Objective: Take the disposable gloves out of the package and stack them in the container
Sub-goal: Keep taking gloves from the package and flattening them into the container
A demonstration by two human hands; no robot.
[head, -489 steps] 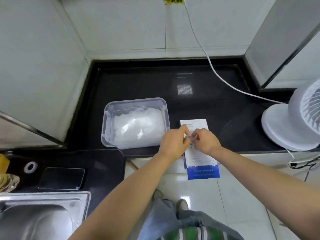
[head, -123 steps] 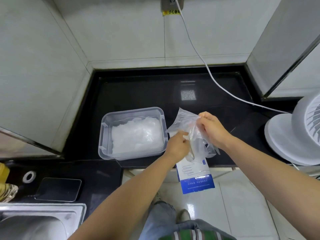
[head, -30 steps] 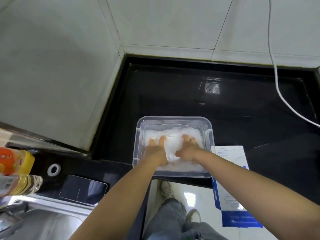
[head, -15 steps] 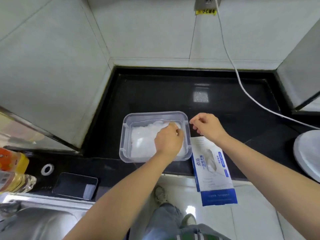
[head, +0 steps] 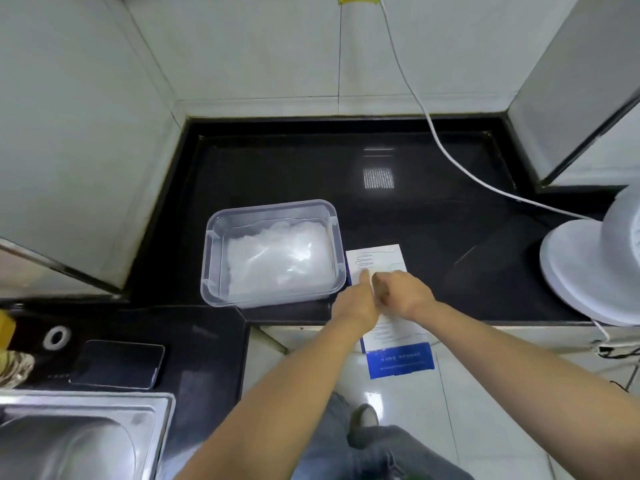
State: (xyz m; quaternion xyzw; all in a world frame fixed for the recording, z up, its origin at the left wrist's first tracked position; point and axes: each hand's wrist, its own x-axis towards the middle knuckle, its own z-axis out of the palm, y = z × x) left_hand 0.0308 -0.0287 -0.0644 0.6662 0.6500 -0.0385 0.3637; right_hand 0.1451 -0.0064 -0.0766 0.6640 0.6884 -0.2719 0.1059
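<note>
- The package (head: 380,262), a flat white sleeve with glove outlines and a blue band at its near end, lies on the black countertop (head: 398,216) just right of the container, and its blue end hangs past the counter edge over the floor.
- The left hand (head: 356,303) rests on the middle of the package with one finger laid straight and pressing down, gripping nothing.
- The right hand (head: 403,292) sits close beside it with its fingers curled down onto the package; I cannot tell whether they pinch the package, a glove or nothing.
- The container (head: 210,261), a clear rectangular tub, stands on the counter and holds a stack of translucent gloves (head: 277,261) that fills most of its floor.
- The countertop is glossy black stone that mirrors a bright light patch; it sits in a corner of pale tiled walls (head: 86,133), with a raised black lip along the back.
- A white cable (head: 434,136) drops down the back wall and crosses the counter to a white fan (head: 588,271) at the right edge.
- On the lower counter section to the left lie a dark phone (head: 117,363) and a small ring (head: 55,337), beside a steel sink (head: 69,441).
- The floor (head: 467,410) is glossy pale tile; the person's jeans and a shoe (head: 363,415) show below.
</note>
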